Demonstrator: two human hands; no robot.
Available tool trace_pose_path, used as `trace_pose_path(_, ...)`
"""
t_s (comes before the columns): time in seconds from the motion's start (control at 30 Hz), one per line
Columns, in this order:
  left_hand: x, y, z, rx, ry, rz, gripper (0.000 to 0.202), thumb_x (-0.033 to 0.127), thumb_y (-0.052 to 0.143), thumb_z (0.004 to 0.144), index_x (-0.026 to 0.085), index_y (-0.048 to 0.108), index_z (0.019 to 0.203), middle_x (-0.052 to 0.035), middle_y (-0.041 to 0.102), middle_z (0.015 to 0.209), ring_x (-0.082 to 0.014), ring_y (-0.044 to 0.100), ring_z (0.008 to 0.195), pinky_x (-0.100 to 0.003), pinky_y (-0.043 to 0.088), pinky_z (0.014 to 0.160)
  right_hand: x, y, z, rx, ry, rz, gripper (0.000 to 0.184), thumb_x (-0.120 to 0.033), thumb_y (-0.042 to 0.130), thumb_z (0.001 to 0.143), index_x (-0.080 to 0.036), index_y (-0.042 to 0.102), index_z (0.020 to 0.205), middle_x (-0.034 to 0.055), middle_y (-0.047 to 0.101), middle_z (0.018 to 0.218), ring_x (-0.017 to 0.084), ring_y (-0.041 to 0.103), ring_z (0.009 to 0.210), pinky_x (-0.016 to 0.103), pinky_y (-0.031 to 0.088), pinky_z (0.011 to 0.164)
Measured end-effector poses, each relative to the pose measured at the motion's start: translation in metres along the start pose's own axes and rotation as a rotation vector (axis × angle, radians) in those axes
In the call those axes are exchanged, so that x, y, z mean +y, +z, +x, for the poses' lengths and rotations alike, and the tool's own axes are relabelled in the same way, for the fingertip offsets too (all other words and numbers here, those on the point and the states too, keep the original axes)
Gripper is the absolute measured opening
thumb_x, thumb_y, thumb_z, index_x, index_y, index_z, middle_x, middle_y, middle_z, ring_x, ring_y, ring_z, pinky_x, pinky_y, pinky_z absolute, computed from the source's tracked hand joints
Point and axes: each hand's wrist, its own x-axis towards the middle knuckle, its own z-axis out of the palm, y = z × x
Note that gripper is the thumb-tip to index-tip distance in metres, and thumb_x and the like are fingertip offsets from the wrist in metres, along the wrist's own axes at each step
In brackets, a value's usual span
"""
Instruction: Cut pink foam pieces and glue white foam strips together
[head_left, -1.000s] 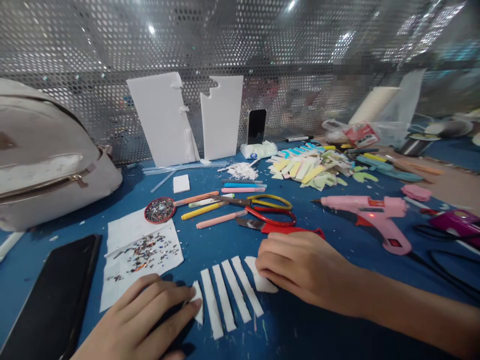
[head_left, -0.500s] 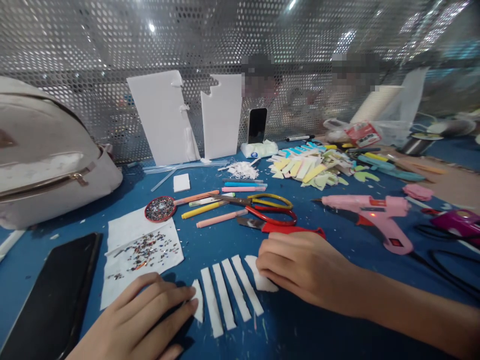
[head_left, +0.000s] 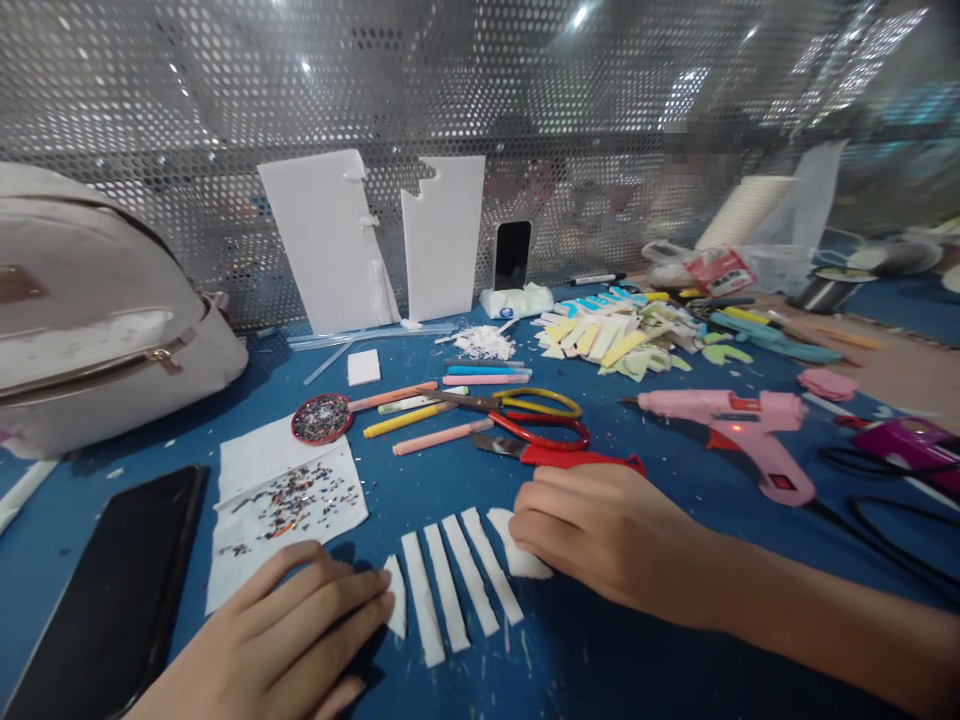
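Several narrow white strips (head_left: pixel 448 590) lie side by side on the blue table, with a gap between each. They look like cut foam or padding. At the left end of the row, the fingertips of my left hand (head_left: pixel 289 625) rest against a small curved white piece (head_left: pixel 397 598); its fingers are stretched out. My right hand (head_left: pixel 592 530) has its fingers curled and pressed together on the edge of a wider white piece (head_left: pixel 517 545) at the right end. Just beyond it lie red-handled scissors (head_left: pixel 540 430) and a red-handled cutting tool (head_left: pixel 577 460), partly behind the hand.
A pink glue gun (head_left: pixel 742 420) with a lit light lies right. To the left are a black phone (head_left: pixel 105 590), a paper sheet (head_left: pixel 330 520) with glitter, a red-rimmed glitter dish (head_left: pixel 321 418) and a backpack (head_left: pixel 90 310). Markers (head_left: pixel 409 418), paper scraps (head_left: pixel 622 335) and white boards (head_left: pixel 326 240) stand beyond.
The view has shifted very slightly. Both hands and the white pieces keep practically the same places.
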Motion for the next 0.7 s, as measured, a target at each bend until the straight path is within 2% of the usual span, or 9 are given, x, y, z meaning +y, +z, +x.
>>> trace_pose_path(0.17, -0.001, 0.0, 0.001, 0.018, 0.038, -0.011, 0.034, 0.022, 0.04, 0.11, 0.013, 0.067, 0.129, -0.0021, 0.073, 0.117, -0.0147, 0.064, 0.103, -0.032, 0.02, 0.121, -0.003, -0.001, 0.0, 0.033, -0.03, -0.097, 0.047, -0.011, 0.022, 0.109, -0.016, 0.059, 0.081, 0.0034, 0.059, 0.078, 0.019, 0.041, 0.068, 0.036, 0.02, 0.059)
trace_pose_path(0.47, 0.001, -0.002, 0.002, 0.033, 0.006, 0.006, 0.034, 0.022, 0.039, 0.109, 0.015, 0.066, 0.129, -0.0037, 0.073, 0.118, -0.0165, 0.065, 0.103, -0.031, 0.033, 0.113, -0.001, -0.001, 0.001, 0.061, -0.032, -0.081, 0.042, -0.013, 0.028, 0.109, -0.017, 0.06, 0.082, 0.0031, 0.063, 0.078, 0.017, 0.046, 0.066, 0.032, 0.026, 0.059)
trace_pose_path(0.57, 0.001, -0.004, 0.004, 0.036, 0.016, -0.001, 0.035, 0.021, 0.038, 0.109, 0.014, 0.066, 0.128, -0.0057, 0.073, 0.116, -0.0171, 0.066, 0.102, -0.031, 0.038, 0.11, -0.002, -0.008, 0.001, 0.104, 0.002, -0.047, 0.036, -0.019, 0.032, 0.11, -0.018, 0.063, 0.09, 0.0026, 0.066, 0.079, 0.017, 0.053, 0.068, 0.03, 0.033, 0.061)
trace_pose_path(0.7, 0.003, -0.003, 0.004, 0.024, -0.005, -0.022, 0.034, 0.02, 0.039, 0.108, 0.014, 0.065, 0.129, -0.0077, 0.073, 0.115, -0.0174, 0.067, 0.1, -0.032, 0.042, 0.108, -0.008, -0.027, -0.011, 0.117, 0.093, 0.003, 0.024, -0.025, 0.041, 0.108, -0.02, 0.064, 0.107, 0.0043, 0.072, 0.091, 0.018, 0.065, 0.076, 0.028, 0.043, 0.065)
